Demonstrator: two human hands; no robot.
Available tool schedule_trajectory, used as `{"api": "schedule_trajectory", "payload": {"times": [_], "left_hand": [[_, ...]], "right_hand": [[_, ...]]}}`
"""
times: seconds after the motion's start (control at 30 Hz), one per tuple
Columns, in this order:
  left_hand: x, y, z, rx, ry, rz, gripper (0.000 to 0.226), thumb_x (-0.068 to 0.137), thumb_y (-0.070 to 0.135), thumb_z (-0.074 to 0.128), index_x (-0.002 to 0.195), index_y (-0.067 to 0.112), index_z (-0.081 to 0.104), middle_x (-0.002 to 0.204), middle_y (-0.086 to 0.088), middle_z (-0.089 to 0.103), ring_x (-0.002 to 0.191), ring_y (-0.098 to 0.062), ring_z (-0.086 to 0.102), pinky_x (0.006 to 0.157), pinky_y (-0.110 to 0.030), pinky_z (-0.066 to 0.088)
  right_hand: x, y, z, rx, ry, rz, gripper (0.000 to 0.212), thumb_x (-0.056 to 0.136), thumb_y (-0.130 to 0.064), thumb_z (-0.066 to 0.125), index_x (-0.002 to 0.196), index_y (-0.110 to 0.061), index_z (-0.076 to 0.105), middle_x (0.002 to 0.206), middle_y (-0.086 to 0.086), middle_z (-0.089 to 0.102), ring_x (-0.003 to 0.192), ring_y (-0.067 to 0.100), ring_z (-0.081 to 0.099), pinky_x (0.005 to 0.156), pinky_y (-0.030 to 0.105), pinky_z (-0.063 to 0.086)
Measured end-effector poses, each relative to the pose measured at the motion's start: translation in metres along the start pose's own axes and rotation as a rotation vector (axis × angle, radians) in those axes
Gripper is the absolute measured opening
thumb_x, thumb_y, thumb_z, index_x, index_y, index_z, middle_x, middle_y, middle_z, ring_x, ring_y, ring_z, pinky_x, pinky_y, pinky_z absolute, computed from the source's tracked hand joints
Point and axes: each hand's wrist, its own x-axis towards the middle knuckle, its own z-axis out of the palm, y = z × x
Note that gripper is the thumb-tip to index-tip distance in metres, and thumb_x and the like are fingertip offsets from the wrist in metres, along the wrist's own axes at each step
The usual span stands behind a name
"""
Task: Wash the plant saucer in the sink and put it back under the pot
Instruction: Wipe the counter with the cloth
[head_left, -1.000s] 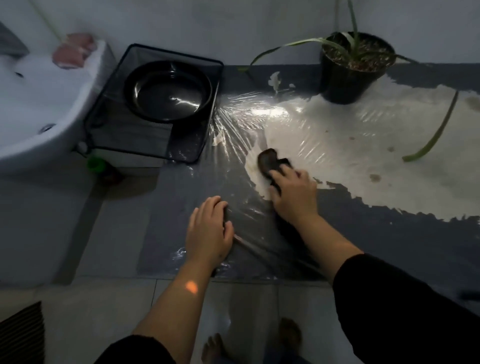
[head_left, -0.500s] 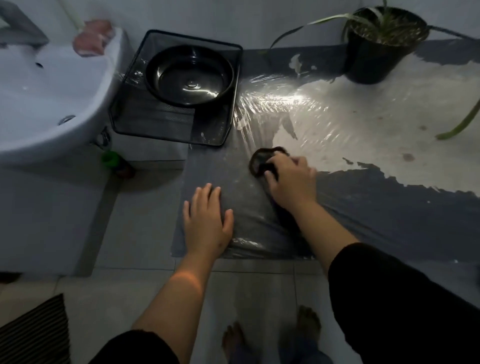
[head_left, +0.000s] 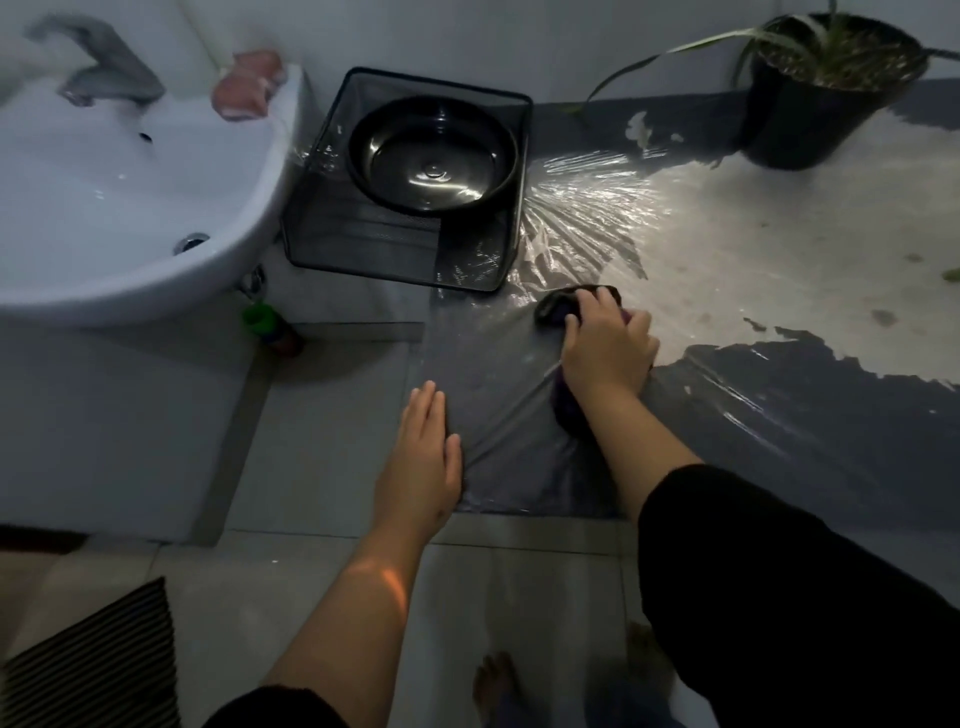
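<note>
The round black plant saucer (head_left: 434, 156) rests wet on top of a black wire-mesh basket (head_left: 363, 244) beside the white sink (head_left: 104, 208). The black pot (head_left: 810, 119) with its long-leaved plant stands at the far right on a clear plastic sheet (head_left: 597, 223) spread over the floor. My right hand (head_left: 605, 348) is shut on a dark cloth (head_left: 556, 309) and presses it onto the sheet. My left hand (head_left: 423, 462) lies flat with fingers apart on the sheet's near left edge, holding nothing.
A tap (head_left: 98, 67) and a pink soap (head_left: 249, 85) sit on the sink rim. A green-capped bottle (head_left: 270, 325) stands under the sink. A striped mat (head_left: 88, 660) lies at the lower left. My bare feet (head_left: 498, 686) are below. Pale wet patch (head_left: 779, 249) covers the sheet's right.
My right hand with the cloth has slid nearer and to the left across the sheet, off the pale patch. The view has shifted right and down. My left hand stays flat.
</note>
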Motion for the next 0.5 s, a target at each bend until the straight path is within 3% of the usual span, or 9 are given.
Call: {"api": "schedule_trajectory", "payload": {"times": [0.1, 0.23, 0.3, 0.37, 0.5], "left_hand": [[0.001, -0.005, 0.003, -0.041, 0.006, 0.023, 0.051, 0.099, 0.014, 0.037, 0.146, 0.002, 0.021, 0.158, -0.006, 0.013, 0.14, -0.006, 0.001, 0.11, -0.014, 0.003], [-0.003, -0.01, 0.001, -0.201, 0.086, -0.115, 0.05, 0.098, 0.014, 0.037, 0.144, -0.001, 0.027, 0.155, -0.012, 0.021, 0.143, -0.022, 0.02, 0.108, -0.015, 0.013], [-0.01, -0.014, 0.001, -0.264, 0.095, -0.206, 0.048, 0.098, 0.018, 0.035, 0.141, -0.002, 0.032, 0.151, -0.017, 0.027, 0.139, -0.026, 0.028, 0.107, -0.015, 0.017], [-0.015, -0.018, 0.003, -0.291, 0.071, -0.22, 0.046, 0.097, 0.023, 0.032, 0.134, -0.003, 0.043, 0.141, -0.02, 0.039, 0.128, -0.03, 0.041, 0.104, -0.025, 0.031], [-0.02, -0.015, -0.001, -0.32, 0.102, -0.238, 0.042, 0.095, 0.022, 0.029, 0.114, -0.005, 0.054, 0.12, -0.019, 0.052, 0.106, -0.03, 0.052, 0.085, -0.027, 0.037]], "right_hand": [[-0.01, -0.016, 0.011, -0.009, -0.046, -0.239, 0.035, 0.095, -0.033, 0.044, 0.13, -0.03, 0.051, 0.141, -0.008, 0.045, 0.119, 0.03, 0.038, 0.094, 0.042, 0.034], [-0.041, -0.031, 0.018, 0.088, -0.052, -0.551, 0.027, 0.077, -0.026, 0.063, 0.103, -0.023, 0.071, 0.112, -0.002, 0.069, 0.088, 0.036, 0.058, 0.072, 0.043, 0.05], [-0.056, -0.029, 0.017, 0.12, -0.07, -0.641, 0.024, 0.073, -0.026, 0.065, 0.096, -0.023, 0.073, 0.106, -0.003, 0.071, 0.081, 0.033, 0.06, 0.067, 0.041, 0.051], [-0.07, -0.029, 0.013, 0.158, -0.131, -0.693, 0.024, 0.074, -0.026, 0.063, 0.095, -0.023, 0.072, 0.108, -0.005, 0.07, 0.084, 0.033, 0.06, 0.068, 0.042, 0.049], [-0.099, -0.031, 0.007, 0.214, -0.202, -0.727, 0.026, 0.079, -0.031, 0.05, 0.091, -0.023, 0.072, 0.104, -0.006, 0.071, 0.083, 0.029, 0.06, 0.066, 0.04, 0.048]]}}
